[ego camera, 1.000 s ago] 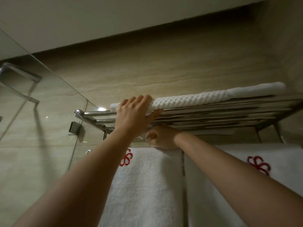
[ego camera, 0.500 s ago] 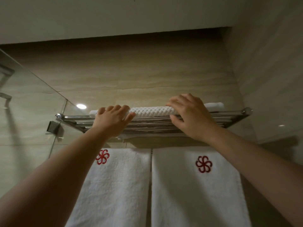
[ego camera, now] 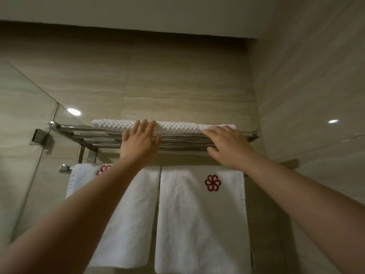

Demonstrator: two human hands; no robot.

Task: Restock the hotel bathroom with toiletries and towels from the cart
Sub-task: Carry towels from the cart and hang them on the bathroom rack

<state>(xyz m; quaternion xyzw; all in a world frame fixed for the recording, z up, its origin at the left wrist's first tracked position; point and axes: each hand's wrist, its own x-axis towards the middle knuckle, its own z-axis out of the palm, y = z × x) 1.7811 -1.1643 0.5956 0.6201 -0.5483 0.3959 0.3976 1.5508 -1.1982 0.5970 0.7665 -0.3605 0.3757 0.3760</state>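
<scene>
From the head camera: my left hand (ego camera: pixel 141 142) lies flat, fingers straight, against the front edge of the folded towel (ego camera: pixel 177 127) on the chrome rack (ego camera: pixel 79 133). My right hand (ego camera: pixel 229 147), fingers relaxed and gripping nothing, rests at that towel's right end. Below hang the left hanging towel (ego camera: pixel 126 214) and right hanging towel (ego camera: pixel 201 224), side by side.

Upward view of a chrome towel rack (ego camera: pixel 110 135) on a tiled wall. A folded waffle towel (ego camera: pixel 177 127) lies along the rack's top bars. The left hand (ego camera: pixel 140 143) rests against this towel near the rack's middle, fingers straight. The right hand (ego camera: pixel 229 147) lies over the towel's end at the rack's right corner, fingers slightly bent. Beneath the rack hang two emblem towels, one (ego camera: pixel 126 214) under its left half, the other (ego camera: pixel 201 224) under its right. A glass panel (ego camera: pixel 23 135) meets the rack's left end.
</scene>
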